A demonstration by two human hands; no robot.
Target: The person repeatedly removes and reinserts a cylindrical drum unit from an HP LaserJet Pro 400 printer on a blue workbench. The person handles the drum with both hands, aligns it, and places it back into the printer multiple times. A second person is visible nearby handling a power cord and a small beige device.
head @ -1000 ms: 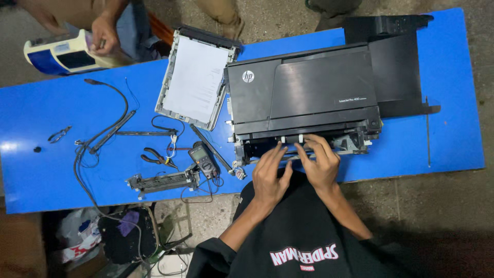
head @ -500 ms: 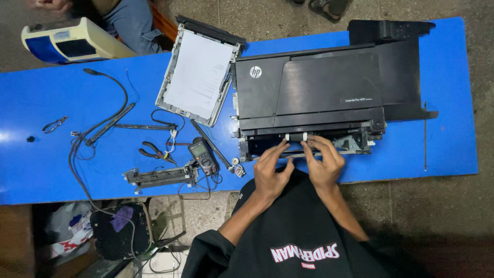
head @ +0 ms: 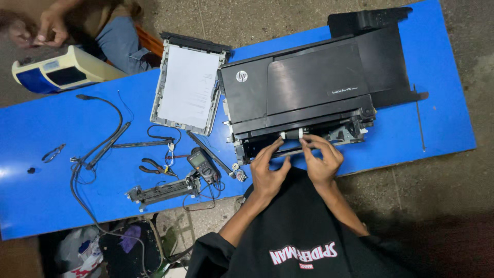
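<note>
A blue table (head: 432, 118) carries a black printer (head: 303, 92), long axis left-right, open front facing the near edge. Left hand (head: 270, 172) and right hand (head: 321, 159) pinch the grey roller bar (head: 294, 135) there. A white scanner lid (head: 188, 87) lies left.

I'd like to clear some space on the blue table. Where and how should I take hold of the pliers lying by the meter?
Grip the pliers by the two handles, coming straight down from above. They lie flat with the handles spread toward the left, leaving room for fingers, while wires crowd the nose end near the meter.
</note>
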